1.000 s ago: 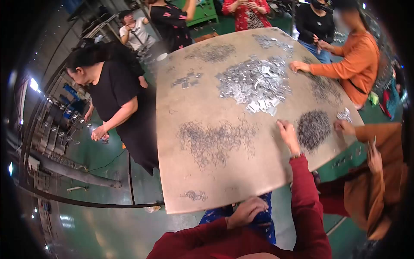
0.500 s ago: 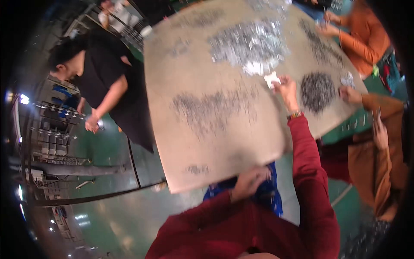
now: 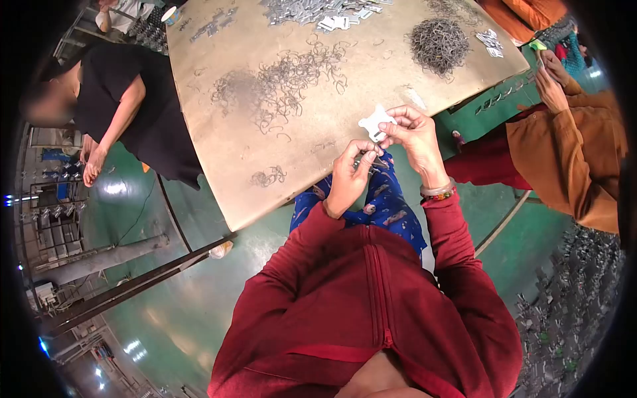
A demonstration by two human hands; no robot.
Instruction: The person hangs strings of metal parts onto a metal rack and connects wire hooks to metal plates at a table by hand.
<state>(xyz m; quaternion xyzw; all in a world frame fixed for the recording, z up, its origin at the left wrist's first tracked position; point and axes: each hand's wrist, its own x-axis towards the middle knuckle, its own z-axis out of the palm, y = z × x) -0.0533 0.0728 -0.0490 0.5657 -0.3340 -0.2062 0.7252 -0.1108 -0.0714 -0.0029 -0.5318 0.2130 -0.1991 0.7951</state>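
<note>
My right hand pinches a small flat silver-white metal plate with notched edges, above the table's near edge. Close below it is my left hand, fingers closed on thin dark wire hooks; how many is hidden. The fingertips of both hands meet at the plate's lower edge, and I cannot tell whether a hook passes through it. Loose curved hooks lie scattered on the brown-covered table, left of and beyond my hands.
Farther off lie a heap of metal plates and a dense round pile of hooks. Several plates sit near the right edge. A person in black stands left; a person in an orange-brown sleeve works at right.
My right hand has come back from the plate heap towards my body with the plate. My left hand has risen from the near edge to meet it. The view has tilted downward.
</note>
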